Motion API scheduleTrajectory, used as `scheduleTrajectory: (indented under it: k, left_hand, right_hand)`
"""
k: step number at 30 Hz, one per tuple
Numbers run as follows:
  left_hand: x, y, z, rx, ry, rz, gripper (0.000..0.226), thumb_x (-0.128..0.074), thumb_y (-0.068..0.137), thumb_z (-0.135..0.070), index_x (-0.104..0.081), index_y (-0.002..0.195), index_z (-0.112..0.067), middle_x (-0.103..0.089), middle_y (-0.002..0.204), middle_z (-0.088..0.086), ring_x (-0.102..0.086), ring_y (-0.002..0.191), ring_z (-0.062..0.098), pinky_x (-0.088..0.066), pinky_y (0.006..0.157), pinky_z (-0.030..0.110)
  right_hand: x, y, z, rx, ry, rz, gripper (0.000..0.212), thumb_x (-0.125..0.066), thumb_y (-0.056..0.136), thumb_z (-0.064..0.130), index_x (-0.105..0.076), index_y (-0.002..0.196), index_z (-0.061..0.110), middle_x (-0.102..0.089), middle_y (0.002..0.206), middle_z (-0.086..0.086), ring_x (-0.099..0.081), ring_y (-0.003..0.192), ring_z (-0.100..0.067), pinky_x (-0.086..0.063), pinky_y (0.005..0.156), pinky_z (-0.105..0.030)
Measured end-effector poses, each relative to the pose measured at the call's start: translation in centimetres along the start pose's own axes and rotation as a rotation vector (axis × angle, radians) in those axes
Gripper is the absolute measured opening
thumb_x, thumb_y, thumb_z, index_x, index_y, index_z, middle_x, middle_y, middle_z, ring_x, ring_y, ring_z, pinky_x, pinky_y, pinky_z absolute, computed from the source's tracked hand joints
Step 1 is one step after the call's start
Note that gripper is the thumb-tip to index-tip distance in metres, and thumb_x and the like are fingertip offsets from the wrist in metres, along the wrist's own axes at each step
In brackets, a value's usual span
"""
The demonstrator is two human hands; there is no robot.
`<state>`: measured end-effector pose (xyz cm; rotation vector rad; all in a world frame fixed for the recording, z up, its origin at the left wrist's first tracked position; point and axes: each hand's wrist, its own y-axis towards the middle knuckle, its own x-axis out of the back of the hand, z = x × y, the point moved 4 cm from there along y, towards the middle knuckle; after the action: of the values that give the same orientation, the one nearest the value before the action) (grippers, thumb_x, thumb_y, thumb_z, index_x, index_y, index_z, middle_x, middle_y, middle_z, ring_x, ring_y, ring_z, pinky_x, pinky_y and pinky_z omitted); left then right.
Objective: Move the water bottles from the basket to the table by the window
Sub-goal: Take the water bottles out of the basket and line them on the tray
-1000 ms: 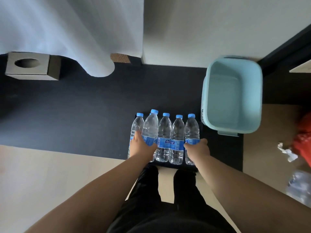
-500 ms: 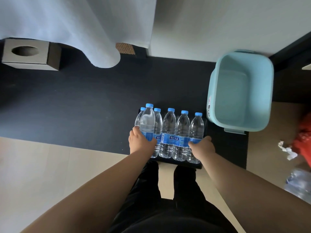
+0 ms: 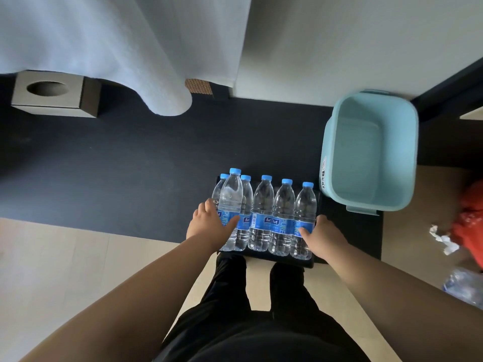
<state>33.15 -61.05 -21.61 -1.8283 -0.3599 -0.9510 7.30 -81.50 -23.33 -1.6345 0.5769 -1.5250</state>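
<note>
Several clear water bottles with blue caps stand in a row on a black tray (image 3: 282, 261) at the front edge of the dark table (image 3: 117, 165). My left hand (image 3: 209, 227) grips the front left bottle (image 3: 230, 194), which stands taller than the row and partly hides two bottles behind it. My right hand (image 3: 322, 237) holds the rightmost bottle (image 3: 304, 205), thumb on its label and fingers on its far side. The light blue basket (image 3: 366, 152) stands on the table to the right of the tray and holds nothing.
A white curtain (image 3: 104, 48) hangs over the table's back edge. A grey tissue box (image 3: 52, 94) sits at the back left. On the floor at the right lie a red bag (image 3: 470, 226), crumpled paper (image 3: 444, 240) and a plastic-wrapped bottle (image 3: 465, 286).
The bottle in my left hand has come up and out of the row, in front of the two left bottles. My right hand has stayed on the rightmost bottle.
</note>
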Motion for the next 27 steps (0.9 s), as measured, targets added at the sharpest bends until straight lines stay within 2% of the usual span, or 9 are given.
scheduleTrajectory:
  k: [3,6,10,13,15,18,20,23,27]
  left_hand:
    - [-0.2,1.2,1.1,0.061,-0.103,0.145,0.102,-0.052,0.079,-0.085,-0.030,0.153,-0.018,-0.046,0.150,0.009,-0.054,0.129,0.030,-0.058,0.095,0.049]
    - [-0.4,2.1,1.4,0.053,-0.153,0.242,0.114,-0.054,0.068,-0.091,-0.031,0.153,-0.018,-0.052,0.146,0.010,-0.064,0.114,0.030,-0.064,0.079,0.046]
    - [-0.9,3.0,1.5,0.063,-0.221,0.320,0.129,-0.059,0.056,-0.094,-0.028,0.155,-0.019,-0.051,0.150,0.011,-0.063,0.121,0.033,-0.062,0.087,0.050]
    - [-1.3,3.2,1.5,0.112,-0.259,0.340,0.133,-0.066,0.054,-0.092,-0.023,0.157,-0.019,-0.045,0.155,0.013,-0.060,0.127,0.036,-0.061,0.090,0.051]
    - [-1.6,3.2,1.5,0.133,-0.261,0.326,0.137,-0.066,0.052,-0.093,-0.019,0.159,-0.019,-0.038,0.160,0.013,-0.055,0.133,0.037,-0.060,0.091,0.049]
    - [-2.1,3.0,1.6,0.144,-0.288,0.293,0.130,-0.066,0.063,-0.089,-0.014,0.161,-0.021,-0.027,0.166,0.011,-0.046,0.142,0.038,-0.056,0.094,0.048]
    - [-2.3,2.7,1.6,0.164,-0.329,0.288,0.130,-0.054,0.064,-0.095,-0.012,0.163,-0.022,-0.020,0.169,0.011,-0.038,0.147,0.038,-0.050,0.101,0.051]
    - [-2.0,2.5,1.2,0.209,-0.396,0.271,0.137,-0.037,0.056,-0.100,-0.014,0.163,-0.017,-0.019,0.169,0.012,-0.032,0.150,0.038,-0.041,0.110,0.056]
    - [-1.7,2.8,0.8,0.274,-0.478,0.277,0.138,-0.039,0.054,-0.100,-0.023,0.161,-0.014,-0.024,0.165,0.013,-0.036,0.146,0.040,-0.042,0.108,0.058]
  right_hand:
    - [0.4,0.6,-0.5,0.012,0.035,-0.001,0.064,-0.058,0.099,0.057,-0.045,0.137,0.007,-0.062,0.115,-0.009,-0.066,0.087,-0.023,-0.054,0.064,-0.036]
    - [0.3,1.1,-0.4,-0.002,0.058,0.016,0.068,-0.058,0.098,0.060,-0.041,0.139,0.009,-0.065,0.103,-0.007,-0.067,0.076,-0.021,-0.045,0.052,-0.031]
    - [-0.1,1.5,-0.3,-0.061,0.064,-0.022,0.066,-0.058,0.097,0.061,-0.038,0.131,0.008,-0.065,0.085,-0.006,-0.065,0.061,-0.020,-0.040,0.043,-0.029]
    - [-0.6,2.0,-0.4,-0.086,0.107,-0.023,0.069,-0.058,0.097,0.061,-0.037,0.135,0.007,-0.065,0.089,-0.006,-0.065,0.061,-0.018,-0.039,0.041,-0.027]
    - [-0.8,2.3,-0.6,-0.100,0.145,-0.006,0.074,-0.058,0.096,0.064,-0.038,0.138,0.006,-0.063,0.103,-0.008,-0.067,0.070,-0.020,-0.042,0.045,-0.028]
    - [-1.0,2.7,-0.7,-0.156,0.245,0.036,0.083,-0.054,0.094,0.071,-0.041,0.142,0.005,-0.061,0.120,-0.014,-0.069,0.086,-0.027,-0.046,0.053,-0.031]
    - [-1.2,2.9,-0.6,-0.202,0.353,0.054,0.086,-0.053,0.092,0.074,-0.044,0.141,0.004,-0.061,0.125,-0.017,-0.069,0.095,-0.031,-0.051,0.062,-0.034]
    - [-1.6,2.9,0.0,-0.302,0.527,0.050,0.092,-0.057,0.089,0.075,-0.042,0.146,0.004,-0.056,0.133,-0.019,-0.065,0.107,-0.035,-0.051,0.073,-0.038]
    - [-2.2,3.0,0.2,-0.378,0.627,0.025,0.101,-0.062,0.082,0.079,-0.040,0.149,0.007,-0.052,0.139,-0.016,-0.061,0.113,-0.035,-0.054,0.090,-0.047]
